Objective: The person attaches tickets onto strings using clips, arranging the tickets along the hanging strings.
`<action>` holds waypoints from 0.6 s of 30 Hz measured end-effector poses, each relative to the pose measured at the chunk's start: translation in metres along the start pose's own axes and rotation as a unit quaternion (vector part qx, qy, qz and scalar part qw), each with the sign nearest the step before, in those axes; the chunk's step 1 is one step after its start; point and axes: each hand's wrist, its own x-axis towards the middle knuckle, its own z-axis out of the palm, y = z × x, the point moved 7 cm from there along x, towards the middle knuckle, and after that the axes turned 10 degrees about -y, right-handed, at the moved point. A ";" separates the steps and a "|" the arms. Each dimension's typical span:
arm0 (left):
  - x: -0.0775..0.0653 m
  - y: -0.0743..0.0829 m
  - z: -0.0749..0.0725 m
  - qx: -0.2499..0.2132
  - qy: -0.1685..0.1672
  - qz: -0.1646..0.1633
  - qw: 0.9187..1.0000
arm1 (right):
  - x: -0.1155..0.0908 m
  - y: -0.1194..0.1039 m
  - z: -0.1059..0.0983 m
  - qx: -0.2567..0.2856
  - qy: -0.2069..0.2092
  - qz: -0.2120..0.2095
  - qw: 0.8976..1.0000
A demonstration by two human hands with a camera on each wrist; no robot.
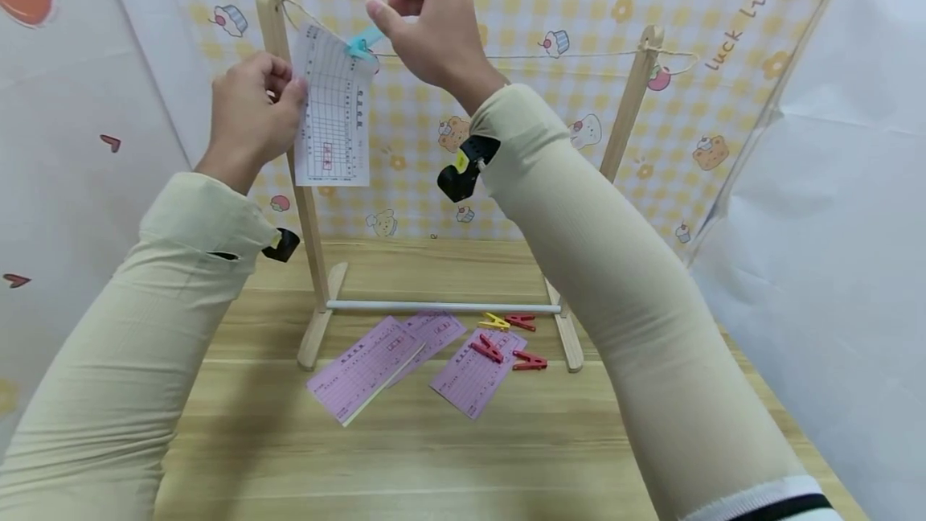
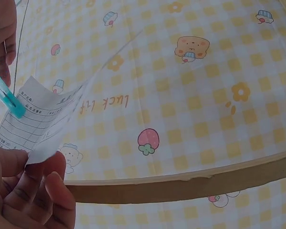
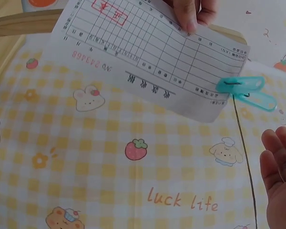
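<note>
A white printed slip [image 1: 333, 111] hangs at the left end of a string [image 1: 564, 55] tied between two wooden posts. A light blue clothespin [image 1: 364, 43] grips the slip's upper edge at the string. My left hand [image 1: 253, 111] pinches the slip's left edge between thumb and fingers; in the left wrist view the paper [image 2: 43, 124] curls above those fingers. My right hand [image 1: 437, 26] is raised just beside the clothespin. In the right wrist view, its loosely bent fingers [image 3: 279, 152] stand apart from the clothespin [image 3: 243, 88] and hold nothing.
The left post [image 1: 307, 215] and right post [image 1: 631, 107] stand on feet joined by a white rod [image 1: 441, 307]. Pink slips [image 1: 365, 364] lie on the wooden table [image 1: 405, 465], with red clothespins [image 1: 530, 360] and a yellow clothespin [image 1: 495, 321] nearby. A checkered cloth [image 1: 506, 207] hangs behind.
</note>
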 end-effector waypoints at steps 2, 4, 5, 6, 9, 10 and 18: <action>-0.001 -0.001 0.000 0.001 -0.001 -0.002 1.000 | -0.003 0.002 -0.003 -0.004 0.000 -0.001 1.000; -0.002 -0.001 0.001 0.003 -0.001 -0.003 1.000 | -0.007 0.004 -0.006 -0.010 0.003 -0.005 1.000; -0.002 -0.002 0.001 0.002 -0.002 -0.004 1.000 | -0.008 0.005 -0.008 -0.012 0.004 -0.007 1.000; -0.002 -0.002 0.002 0.003 -0.003 -0.005 1.000 | -0.010 0.006 -0.009 -0.013 0.005 -0.009 1.000; -0.003 -0.003 0.003 0.003 -0.007 -0.010 1.000 | -0.015 0.009 -0.013 -0.014 0.006 -0.011 1.000; -0.003 -0.003 0.004 0.003 -0.009 -0.011 1.000 | -0.017 0.011 -0.015 -0.011 0.007 -0.010 1.000; -0.003 -0.003 0.008 0.013 -0.007 -0.003 1.000 | -0.032 0.018 -0.021 0.019 0.018 -0.035 0.999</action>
